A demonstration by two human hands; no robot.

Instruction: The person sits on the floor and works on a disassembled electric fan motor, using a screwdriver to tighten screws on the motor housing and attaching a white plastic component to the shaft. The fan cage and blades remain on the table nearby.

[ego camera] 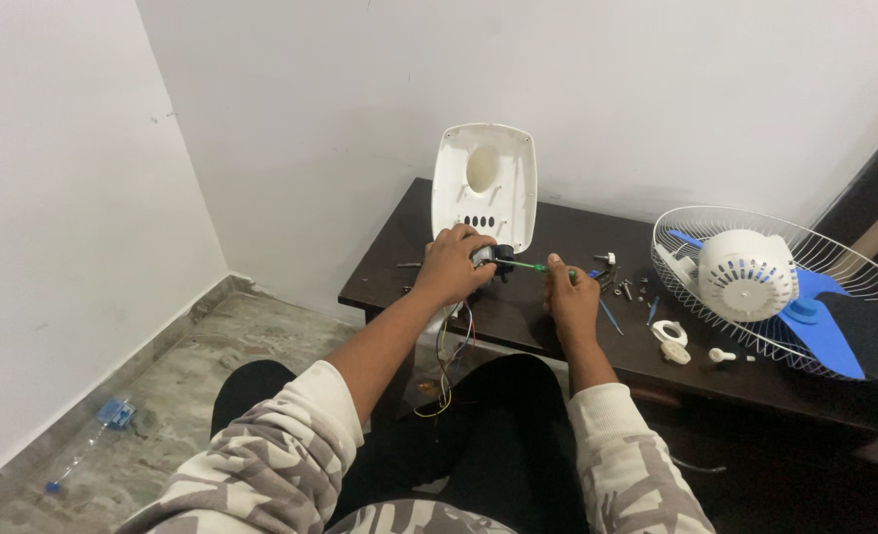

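Note:
My left hand grips a small fan motor at the edge of a dark wooden table. Coloured wires hang from the motor down over my lap. My right hand holds a green-handled screwdriver whose tip points left into the motor. Behind the motor a white plastic fan housing leans upright against the wall.
A white wire fan guard with a white motor cover and blue blades lies on the table's right. Loose screws, a blue tool and white plastic knobs are scattered between. A plastic bottle lies on the floor at left.

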